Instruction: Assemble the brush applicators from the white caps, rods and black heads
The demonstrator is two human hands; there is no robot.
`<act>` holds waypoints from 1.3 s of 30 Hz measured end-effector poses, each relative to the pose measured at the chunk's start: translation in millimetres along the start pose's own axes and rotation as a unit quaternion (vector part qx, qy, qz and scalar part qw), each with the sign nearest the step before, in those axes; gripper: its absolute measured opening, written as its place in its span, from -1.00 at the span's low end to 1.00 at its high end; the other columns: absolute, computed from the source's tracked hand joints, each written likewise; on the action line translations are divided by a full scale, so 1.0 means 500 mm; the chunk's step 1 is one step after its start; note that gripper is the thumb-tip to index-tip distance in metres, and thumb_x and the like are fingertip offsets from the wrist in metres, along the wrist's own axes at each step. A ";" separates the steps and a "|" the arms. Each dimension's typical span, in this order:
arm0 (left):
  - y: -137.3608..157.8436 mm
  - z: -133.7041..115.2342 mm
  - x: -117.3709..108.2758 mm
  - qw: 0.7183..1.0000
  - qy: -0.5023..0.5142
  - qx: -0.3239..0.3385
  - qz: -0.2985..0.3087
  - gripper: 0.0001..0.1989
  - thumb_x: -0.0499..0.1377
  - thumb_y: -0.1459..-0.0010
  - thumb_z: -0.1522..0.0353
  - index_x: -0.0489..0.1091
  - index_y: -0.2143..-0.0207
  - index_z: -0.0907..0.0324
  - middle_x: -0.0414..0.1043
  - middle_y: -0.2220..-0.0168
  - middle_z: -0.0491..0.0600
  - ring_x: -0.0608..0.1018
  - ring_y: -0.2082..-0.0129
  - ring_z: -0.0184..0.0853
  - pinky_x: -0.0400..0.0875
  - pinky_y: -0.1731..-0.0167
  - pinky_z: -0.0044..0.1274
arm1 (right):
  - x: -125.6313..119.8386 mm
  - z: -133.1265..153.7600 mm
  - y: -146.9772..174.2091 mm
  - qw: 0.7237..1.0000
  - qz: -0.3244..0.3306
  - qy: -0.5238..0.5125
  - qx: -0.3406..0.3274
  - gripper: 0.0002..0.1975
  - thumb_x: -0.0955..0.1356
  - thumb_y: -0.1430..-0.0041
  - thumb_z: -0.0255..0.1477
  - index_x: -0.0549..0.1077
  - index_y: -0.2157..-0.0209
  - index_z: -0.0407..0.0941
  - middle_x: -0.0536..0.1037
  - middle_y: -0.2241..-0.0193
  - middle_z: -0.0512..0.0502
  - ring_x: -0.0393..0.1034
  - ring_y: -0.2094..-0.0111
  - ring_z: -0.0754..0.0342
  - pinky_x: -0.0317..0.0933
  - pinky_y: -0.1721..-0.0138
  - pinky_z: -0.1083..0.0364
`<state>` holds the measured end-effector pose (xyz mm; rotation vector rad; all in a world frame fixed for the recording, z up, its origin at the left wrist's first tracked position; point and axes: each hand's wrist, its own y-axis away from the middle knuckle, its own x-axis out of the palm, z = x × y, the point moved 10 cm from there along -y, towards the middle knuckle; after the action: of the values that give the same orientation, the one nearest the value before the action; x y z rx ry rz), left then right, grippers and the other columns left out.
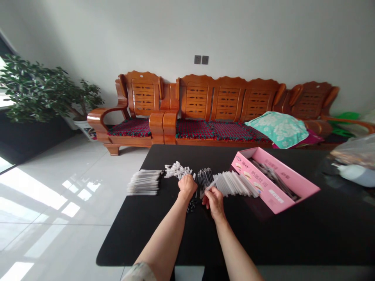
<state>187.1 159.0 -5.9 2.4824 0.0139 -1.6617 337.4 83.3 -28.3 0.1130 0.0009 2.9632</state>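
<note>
My right hand (214,201) pinches a whitish pen barrel (209,185), which slants up to the left. My left hand (187,186) is closed at the near edge of a pile of small white caps (177,170); its fingertips are hidden, so what it grips does not show. Between the hands lies a bundle of dark, thin pen refills (205,176), with small black pieces (191,205) scattered nearer to me. A row of whitish translucent barrels (234,183) lies right of the refills. At the left rests a stack of pens (143,182) with dark ends.
An open pink box (283,201) holding several dark, thin sticks stands at the right on the black table (263,238). A white bottle-like object (356,174) and a clear plastic bag (357,150) lie at the far right. Behind the table stands a wooden sofa (228,99).
</note>
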 end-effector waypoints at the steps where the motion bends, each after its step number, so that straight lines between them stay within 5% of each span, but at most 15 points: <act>1: 0.001 -0.002 0.000 1.000 0.000 0.001 0.001 -0.73 0.11 -0.08 0.48 0.53 0.18 0.26 0.56 0.14 0.25 0.58 0.08 -0.05 0.45 0.16 -0.38 | 0.000 0.000 0.000 1.000 0.001 0.000 -0.001 -0.85 0.33 -0.03 -0.32 0.40 0.44 -0.13 0.44 0.76 0.06 0.20 0.79 0.17 -0.11 0.79 0.23; 9: 0.026 0.014 -0.027 0.999 0.033 0.001 -0.035 -0.77 0.09 -0.12 0.44 0.53 0.27 0.24 0.58 0.22 0.20 0.59 0.15 -0.11 0.41 0.20 -0.43 | -0.001 -0.020 -0.006 0.999 0.001 -0.032 0.006 -0.83 0.34 -0.03 -0.31 0.39 0.45 -0.13 0.42 0.77 0.07 0.16 0.80 0.20 -0.11 0.80 0.25; 16: 0.079 0.032 -0.084 0.984 0.105 0.134 -0.054 -0.90 0.17 -0.06 0.39 0.49 0.44 0.19 0.52 0.46 -0.01 0.54 0.39 -0.29 0.29 0.36 -0.55 | -0.016 -0.027 -0.015 0.995 -0.029 -0.095 0.022 -0.82 0.39 0.03 -0.31 0.41 0.46 -0.15 0.45 0.75 0.04 0.29 0.77 0.15 -0.05 0.83 0.26; 20: 0.116 0.050 -0.092 0.952 0.229 0.202 -0.025 -0.92 0.16 -0.04 0.42 0.46 0.40 0.19 0.48 0.50 -0.09 0.47 0.51 -0.39 0.24 0.45 -0.59 | -0.030 0.009 -0.030 0.985 -0.064 -0.157 0.013 -0.81 0.42 0.08 -0.32 0.39 0.50 -0.13 0.47 0.73 0.02 0.35 0.74 0.11 0.06 0.82 0.25; 29: 0.151 0.089 -0.068 0.871 0.439 0.215 0.048 -0.83 0.15 -0.11 0.36 0.46 0.26 0.23 0.48 0.48 -0.07 0.48 0.51 -0.39 0.32 0.47 -0.60 | -0.033 0.052 -0.049 0.976 -0.104 -0.192 0.003 -0.79 0.46 0.15 -0.35 0.41 0.50 -0.15 0.53 0.70 -0.02 0.42 0.69 0.07 0.19 0.79 0.21; 39: 0.155 0.076 -0.077 0.879 0.418 0.223 0.047 -0.84 0.15 -0.11 0.36 0.47 0.28 0.22 0.46 0.48 -0.08 0.45 0.51 -0.40 0.28 0.48 -0.61 | -0.028 0.030 -0.043 0.977 -0.090 -0.190 0.025 -0.78 0.47 0.16 -0.35 0.42 0.49 -0.15 0.53 0.70 -0.03 0.42 0.70 0.06 0.20 0.79 0.21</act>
<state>144.8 80.6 24.6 3.2679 -0.4223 -0.4631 356.2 101.8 -14.4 0.6482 0.0327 2.7141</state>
